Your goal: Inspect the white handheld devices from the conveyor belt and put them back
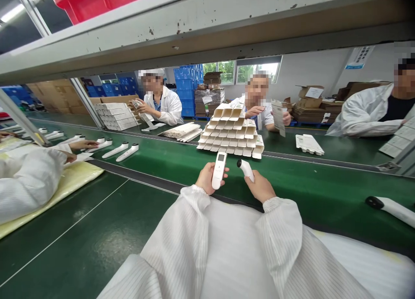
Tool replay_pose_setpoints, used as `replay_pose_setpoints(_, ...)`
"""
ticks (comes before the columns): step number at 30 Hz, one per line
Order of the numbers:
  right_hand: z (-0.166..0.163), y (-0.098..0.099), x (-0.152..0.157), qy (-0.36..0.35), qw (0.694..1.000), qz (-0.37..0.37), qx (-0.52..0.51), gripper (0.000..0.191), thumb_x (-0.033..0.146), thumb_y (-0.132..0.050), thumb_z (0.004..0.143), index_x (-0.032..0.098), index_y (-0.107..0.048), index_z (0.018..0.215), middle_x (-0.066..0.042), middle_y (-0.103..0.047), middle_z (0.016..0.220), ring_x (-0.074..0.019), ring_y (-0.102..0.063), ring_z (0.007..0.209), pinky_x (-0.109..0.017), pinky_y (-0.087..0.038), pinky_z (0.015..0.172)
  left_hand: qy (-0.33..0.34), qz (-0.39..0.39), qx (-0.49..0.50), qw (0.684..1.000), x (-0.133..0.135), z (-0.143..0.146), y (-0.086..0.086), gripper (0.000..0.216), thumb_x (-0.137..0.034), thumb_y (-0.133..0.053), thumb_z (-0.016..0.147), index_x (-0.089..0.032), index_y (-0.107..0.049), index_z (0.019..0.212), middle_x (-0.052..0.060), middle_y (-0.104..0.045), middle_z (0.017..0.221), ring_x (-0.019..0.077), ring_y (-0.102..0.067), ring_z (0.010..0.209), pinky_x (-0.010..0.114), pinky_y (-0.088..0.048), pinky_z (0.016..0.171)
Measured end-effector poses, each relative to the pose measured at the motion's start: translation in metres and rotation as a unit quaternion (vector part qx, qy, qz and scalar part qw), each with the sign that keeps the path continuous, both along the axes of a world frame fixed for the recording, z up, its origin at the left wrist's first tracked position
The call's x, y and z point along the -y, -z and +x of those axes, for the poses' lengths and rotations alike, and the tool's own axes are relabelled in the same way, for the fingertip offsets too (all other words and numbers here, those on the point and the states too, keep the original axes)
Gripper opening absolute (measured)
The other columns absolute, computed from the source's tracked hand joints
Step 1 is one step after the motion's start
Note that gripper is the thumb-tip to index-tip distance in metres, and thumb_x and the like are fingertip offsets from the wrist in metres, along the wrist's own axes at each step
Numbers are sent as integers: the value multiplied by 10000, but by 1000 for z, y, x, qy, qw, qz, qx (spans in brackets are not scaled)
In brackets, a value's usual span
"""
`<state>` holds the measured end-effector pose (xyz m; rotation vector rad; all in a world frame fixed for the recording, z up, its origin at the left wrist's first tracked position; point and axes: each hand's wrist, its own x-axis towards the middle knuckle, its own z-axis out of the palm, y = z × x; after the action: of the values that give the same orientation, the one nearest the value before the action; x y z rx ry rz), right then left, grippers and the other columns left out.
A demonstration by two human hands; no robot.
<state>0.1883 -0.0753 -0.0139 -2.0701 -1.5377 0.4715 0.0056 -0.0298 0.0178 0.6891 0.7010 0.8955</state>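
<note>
My left hand (205,178) is closed around a white infrared thermometer (219,171), its dark display facing me. A second white thermometer (247,171) is gripped in my right hand (261,186), its black sensor end pointing up and to the left. Both hands are over the green conveyor belt (311,184), in front of a stepped stack of open white cartons (231,130). Off to the right, another thermometer (394,209) lies on the belt. White foam sheeting (235,238) spreads below my forearms.
On the left, a co-worker's hand (84,144) is close to a row of thermometers (117,149). Across the belt, several co-workers handle cartons. Flat cartons (182,131) lie on the far table. A metal shelf (181,30) crosses overhead, holding a red bin (97,2).
</note>
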Motion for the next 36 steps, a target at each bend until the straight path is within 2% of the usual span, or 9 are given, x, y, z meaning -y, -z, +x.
replay_pose_setpoints(5,3,6,1,-11,994,70,80,352,233,-416,848,135,-537,1163,-176,-559,1166,-302,-526,1064,-391,-403,819,13,-11,-4,1000,11,17,-1,377,-388,-398,871,-98,-618,968,84,-620,740,119,-536,535,195,-332,373)
replay_pose_setpoints(9,-7,2,1,-86,969,212,-93,329,345,-480,824,191,-573,1099,-117,-575,1144,-258,-541,1004,-398,-417,865,-20,-44,-10,999,16,27,1,208,-331,-554,806,-138,-592,872,35,-592,696,113,-549,579,194,-366,429)
replay_pose_setpoints(14,-26,-8,6,-159,872,127,-446,369,474,-610,721,218,-589,985,-49,-629,955,-203,-585,856,-331,-490,729,-53,8,28,998,20,34,4,230,-103,-620,684,-162,-562,898,7,-594,720,104,-557,632,213,-441,604)
replay_pose_setpoints(18,-28,-12,11,-134,823,102,-542,370,477,-659,686,217,-598,942,-27,-615,932,-185,-561,870,-283,-491,671,-62,-3,17,998,21,34,3,230,-92,-608,662,-170,-554,873,-5,-582,710,103,-545,636,221,-424,612)
replay_pose_setpoints(22,-25,-12,12,-118,813,88,-564,318,495,-621,719,218,-589,872,-23,-608,855,-175,-567,811,-256,-480,606,-90,-36,9,995,21,31,0,164,-156,-565,725,-177,-569,888,-2,-580,729,109,-552,664,235,-408,605)
replay_pose_setpoints(26,-27,-11,11,-122,824,58,-550,235,450,-518,808,223,-547,860,-34,-644,864,-161,-612,750,-257,-488,624,-132,-43,-9,990,17,27,0,137,-171,-559,735,-172,-585,870,0,-579,737,94,-535,630,222,-367,565)
replay_pose_setpoints(29,-28,-7,8,-99,864,10,-493,228,435,-443,848,216,-507,846,-41,-667,851,-162,-628,658,-274,-481,586,-156,-38,-20,987,14,25,2,140,-175,-563,725,-172,-588,863,1,-581,736,90,-530,615,220,-359,566)
replay_pose_setpoints(34,-24,9,-1,-55,973,14,-225,238,300,-522,803,200,-527,1019,-60,-657,977,-193,-629,859,-312,-456,778,-160,-31,-30,986,13,24,5,139,-180,-567,719,-173,-585,856,-8,-572,706,85,-522,590,216,-340,552)
replay_pose_setpoints(36,-22,13,-3,-71,991,34,-111,318,246,-504,805,193,-522,1118,-83,-621,1092,-210,-590,987,-334,-418,873,-156,-29,-32,987,13,23,6,132,-183,-569,719,-171,-587,849,-10,-568,698,81,-521,582,214,-341,548)
